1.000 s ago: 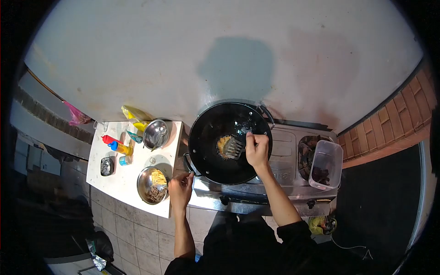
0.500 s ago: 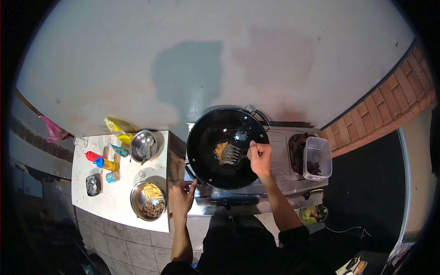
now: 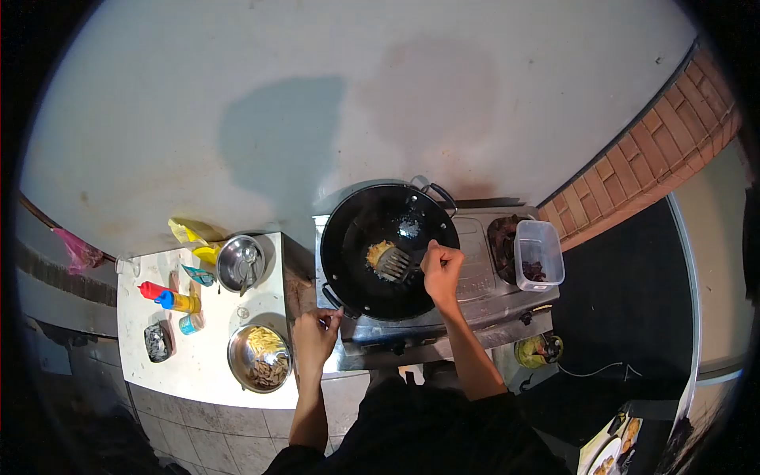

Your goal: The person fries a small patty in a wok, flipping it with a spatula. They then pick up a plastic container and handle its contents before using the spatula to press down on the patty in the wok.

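A black wok (image 3: 348,237) sits on the stove, with a golden egg-like piece of food (image 3: 380,252) in the oil at its middle. My right hand (image 3: 442,273) is closed around the handle of a slotted spatula (image 3: 393,264). The spatula's blade lies against the food, covering part of it. My left hand (image 3: 316,336) pinches the wok's near-left side handle (image 3: 332,296) between thumb and fingers.
The white table (image 3: 198,372) at left bears a steel bowl of cut strips (image 3: 231,360), a bowl with a spoon (image 3: 241,264), and red and yellow squeeze bottles (image 3: 180,302). A clear plastic tub (image 3: 540,255) stands on the stove's (image 3: 475,245) right side.
My view has shifted and tilted slightly. The spatula blade has moved a little over the food, while my left hand stays at the wok's handle.
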The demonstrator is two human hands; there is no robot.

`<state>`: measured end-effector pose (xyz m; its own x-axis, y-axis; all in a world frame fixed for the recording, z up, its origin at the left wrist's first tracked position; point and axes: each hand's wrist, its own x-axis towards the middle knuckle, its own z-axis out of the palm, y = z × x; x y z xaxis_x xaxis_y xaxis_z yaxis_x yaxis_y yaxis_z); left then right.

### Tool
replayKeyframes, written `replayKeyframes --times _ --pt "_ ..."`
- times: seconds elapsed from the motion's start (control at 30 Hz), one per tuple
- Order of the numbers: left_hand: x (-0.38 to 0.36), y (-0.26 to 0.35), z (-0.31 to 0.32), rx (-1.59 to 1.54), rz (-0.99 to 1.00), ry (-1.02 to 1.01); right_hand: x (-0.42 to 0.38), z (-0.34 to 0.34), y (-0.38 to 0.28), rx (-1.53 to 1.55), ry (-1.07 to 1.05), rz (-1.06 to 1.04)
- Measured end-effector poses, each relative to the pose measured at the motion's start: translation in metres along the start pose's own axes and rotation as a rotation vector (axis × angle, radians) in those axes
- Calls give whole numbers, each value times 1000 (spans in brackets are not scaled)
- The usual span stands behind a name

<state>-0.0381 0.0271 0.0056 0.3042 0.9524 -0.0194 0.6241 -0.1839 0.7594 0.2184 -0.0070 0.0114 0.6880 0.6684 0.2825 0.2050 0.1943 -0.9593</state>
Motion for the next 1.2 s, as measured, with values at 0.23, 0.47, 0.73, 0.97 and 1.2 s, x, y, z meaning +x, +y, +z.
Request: replayKeyframes --times 0.23,0.47,0.73,0.97,1.2 --pt "2 2 0 13 -29 -16 1 1 -11 -187 -1 -15" --pt "3 5 -3 7 12 -7 1 0 -13 -129 3 -72" --pt "2 12 -8 22 40 -28 9 6 -2 23 48 9" --pt "2 7 -6 -7 3 -54 11 11 -10 85 111 -13" --pt "3 7 -8 -37 -9 -59 11 15 -2 -28 98 11"
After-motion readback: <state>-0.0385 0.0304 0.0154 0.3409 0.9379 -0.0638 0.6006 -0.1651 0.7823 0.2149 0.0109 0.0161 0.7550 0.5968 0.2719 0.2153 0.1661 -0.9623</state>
